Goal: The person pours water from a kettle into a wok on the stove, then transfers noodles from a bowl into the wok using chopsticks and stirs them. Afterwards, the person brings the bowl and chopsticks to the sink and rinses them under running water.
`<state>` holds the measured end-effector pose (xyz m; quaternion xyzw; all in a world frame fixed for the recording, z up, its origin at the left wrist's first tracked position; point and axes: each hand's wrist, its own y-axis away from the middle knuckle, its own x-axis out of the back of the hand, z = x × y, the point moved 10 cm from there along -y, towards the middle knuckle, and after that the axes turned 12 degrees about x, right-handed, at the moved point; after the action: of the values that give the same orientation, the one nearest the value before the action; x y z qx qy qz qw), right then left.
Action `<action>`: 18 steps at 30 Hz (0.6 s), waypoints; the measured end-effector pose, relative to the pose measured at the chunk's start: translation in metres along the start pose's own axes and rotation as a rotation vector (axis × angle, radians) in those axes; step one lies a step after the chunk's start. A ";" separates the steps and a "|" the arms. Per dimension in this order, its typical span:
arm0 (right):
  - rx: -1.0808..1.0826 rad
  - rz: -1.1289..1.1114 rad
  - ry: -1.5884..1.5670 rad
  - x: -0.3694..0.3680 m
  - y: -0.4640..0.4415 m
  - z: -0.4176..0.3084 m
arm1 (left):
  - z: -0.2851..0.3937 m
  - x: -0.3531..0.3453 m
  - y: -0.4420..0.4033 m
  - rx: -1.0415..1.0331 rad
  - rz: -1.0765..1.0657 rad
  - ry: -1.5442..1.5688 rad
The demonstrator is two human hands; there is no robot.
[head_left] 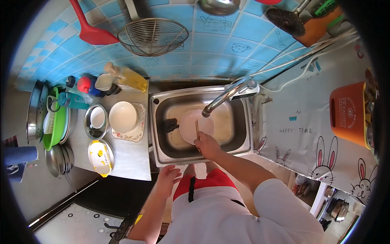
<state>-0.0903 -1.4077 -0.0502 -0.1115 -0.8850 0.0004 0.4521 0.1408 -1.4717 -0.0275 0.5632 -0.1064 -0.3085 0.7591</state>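
My right hand [207, 146] reaches over the metal sink [160, 146] and is closed on a pair of thin brown chopsticks [197, 125]. Their tips point away from me, above a pale pink, round dish [187, 136] that lies in the basin. Left of the dish, a dark scouring pad [172, 125] rests on the sink floor. A chrome faucet [221, 97] arches over the dish from the back right. My left hand [167, 179] hangs just outside the sink's front edge, with loosely bent fingers apart and nothing visible in it.
On the left counter stand a white bowl [123, 117] on a floral tray, a metal bowl [88, 118] holding a white cup, a yellow-patterned dish [100, 157] and several bottles. A wire strainer [153, 37] hangs above. To the right is an orange utensil holder [348, 114].
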 end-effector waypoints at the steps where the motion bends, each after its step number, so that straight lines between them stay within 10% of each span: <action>1: 0.004 0.003 -0.004 0.000 -0.003 -0.003 | -0.009 0.013 0.006 0.017 0.041 0.022; 13: -0.245 -0.364 0.058 -0.041 0.023 0.054 | -0.027 0.038 0.019 0.033 0.069 0.053; 16: -0.244 -0.245 0.035 -0.010 0.029 0.062 | -0.036 0.062 0.025 0.024 0.131 0.035; 18: -0.593 0.272 -0.294 0.041 0.038 0.121 | -0.052 0.084 0.024 0.040 0.144 0.071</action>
<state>-0.2033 -1.3507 -0.0926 -0.3534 -0.8793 -0.1805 0.2636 0.2417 -1.4764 -0.0389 0.5797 -0.1259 -0.2306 0.7713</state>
